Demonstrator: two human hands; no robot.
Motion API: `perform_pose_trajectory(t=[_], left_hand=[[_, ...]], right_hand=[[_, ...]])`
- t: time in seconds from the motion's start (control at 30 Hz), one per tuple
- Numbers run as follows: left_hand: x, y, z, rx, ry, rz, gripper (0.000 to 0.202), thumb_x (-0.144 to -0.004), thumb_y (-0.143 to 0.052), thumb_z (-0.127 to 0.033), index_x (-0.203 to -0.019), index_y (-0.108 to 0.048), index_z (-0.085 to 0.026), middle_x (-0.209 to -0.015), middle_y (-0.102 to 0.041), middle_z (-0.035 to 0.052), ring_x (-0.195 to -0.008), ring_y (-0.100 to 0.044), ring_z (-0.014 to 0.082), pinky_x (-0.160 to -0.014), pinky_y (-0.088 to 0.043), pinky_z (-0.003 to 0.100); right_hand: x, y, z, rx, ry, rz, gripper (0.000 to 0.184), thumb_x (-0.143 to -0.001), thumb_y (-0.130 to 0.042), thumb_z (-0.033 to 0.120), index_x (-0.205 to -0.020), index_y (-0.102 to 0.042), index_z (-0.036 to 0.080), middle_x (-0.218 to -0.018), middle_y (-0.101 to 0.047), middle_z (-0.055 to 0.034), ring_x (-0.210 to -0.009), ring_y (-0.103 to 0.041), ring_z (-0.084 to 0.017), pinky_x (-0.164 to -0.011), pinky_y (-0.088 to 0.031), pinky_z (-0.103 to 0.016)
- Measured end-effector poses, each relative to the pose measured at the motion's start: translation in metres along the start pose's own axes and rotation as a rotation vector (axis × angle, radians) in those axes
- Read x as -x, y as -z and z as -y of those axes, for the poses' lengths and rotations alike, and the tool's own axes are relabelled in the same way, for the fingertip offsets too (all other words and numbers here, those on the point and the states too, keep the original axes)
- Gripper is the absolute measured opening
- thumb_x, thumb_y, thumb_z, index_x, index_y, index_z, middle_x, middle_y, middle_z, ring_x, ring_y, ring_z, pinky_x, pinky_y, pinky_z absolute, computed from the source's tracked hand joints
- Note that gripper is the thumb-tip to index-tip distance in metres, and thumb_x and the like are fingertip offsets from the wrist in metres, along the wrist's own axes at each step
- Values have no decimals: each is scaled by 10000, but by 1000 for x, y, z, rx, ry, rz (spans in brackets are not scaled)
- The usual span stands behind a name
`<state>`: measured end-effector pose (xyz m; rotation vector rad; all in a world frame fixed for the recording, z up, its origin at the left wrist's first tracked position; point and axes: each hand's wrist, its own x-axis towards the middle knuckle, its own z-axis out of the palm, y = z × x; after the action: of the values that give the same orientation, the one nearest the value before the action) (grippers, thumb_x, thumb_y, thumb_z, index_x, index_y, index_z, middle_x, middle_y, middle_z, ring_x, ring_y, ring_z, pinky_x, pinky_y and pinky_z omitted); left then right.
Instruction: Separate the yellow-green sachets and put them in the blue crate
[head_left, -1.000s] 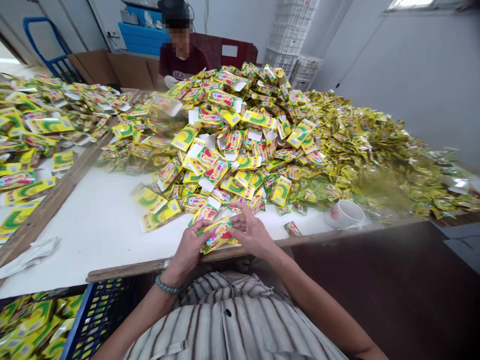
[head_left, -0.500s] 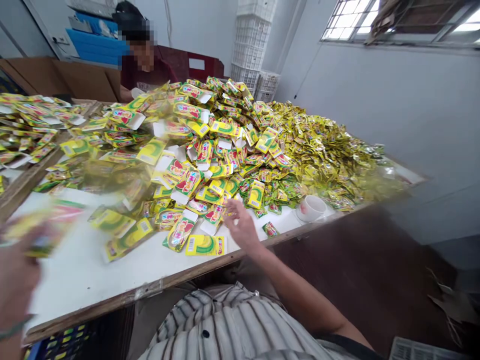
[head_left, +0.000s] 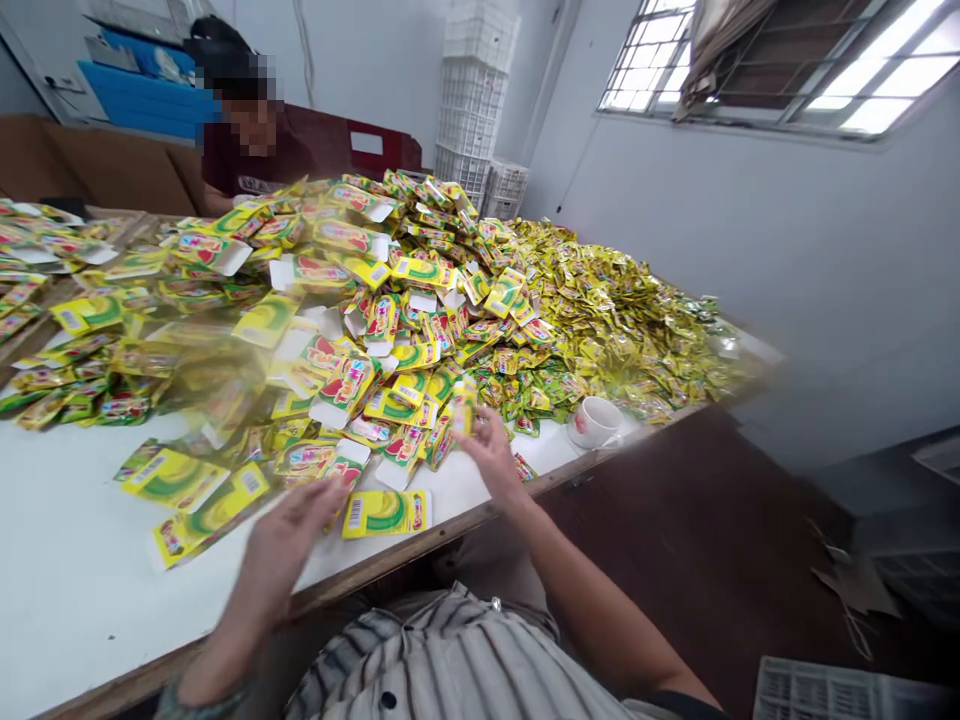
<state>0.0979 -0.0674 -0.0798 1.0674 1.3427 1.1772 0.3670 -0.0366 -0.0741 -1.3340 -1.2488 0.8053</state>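
My right hand pinches a small yellow carton between thumb and fingers, lifted at the front of the heap. My left hand, slightly blurred, has its fingers closed on the lower end of an open-flapped candy carton lying at the heap's edge. Just right of those fingers, a yellow-green carton lies flat near the table edge. Two more cartons lie left of my left hand. A large heap of printed cartons rises in front of both hands.
Small shiny sachets are piled at the right, with a white mug near the edge. A wooden strip edges the white table. Across the heap sits another person. White crates stand stacked behind.
My left hand has come from the far left, where it held blurred cartons, to the carton at the heap's front. My right hand has picked up a yellow carton. The view has shifted slightly right.
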Motion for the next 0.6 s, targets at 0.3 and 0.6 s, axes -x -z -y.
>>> perform_pose_trajectory(t=[0.3,0.6], left_hand=[[0,-54,1,445,242,292,430,-661,-841,-376,-981,-642,-169,-883,-734,57,-837,-709,233,-714,-606,332],[6,-40,-4,655,303,162,306,-929,-511,-418,-1048,-621,-159,-754,-689,68,-652,-688,224,-544,-593,358]], right_hand=[[1,12,19,525,334,292,326,-891,-553,272,-1204,-632,223,-1252,-651,-92,-1170,-579,-218,-1027,-436,-379],[-96,124,-11,1160,-92,-7,425,-789,-568,116,-1202,-647,186,-1258,-624,-159,-1241,-464,-323,-1010,-342,-445]])
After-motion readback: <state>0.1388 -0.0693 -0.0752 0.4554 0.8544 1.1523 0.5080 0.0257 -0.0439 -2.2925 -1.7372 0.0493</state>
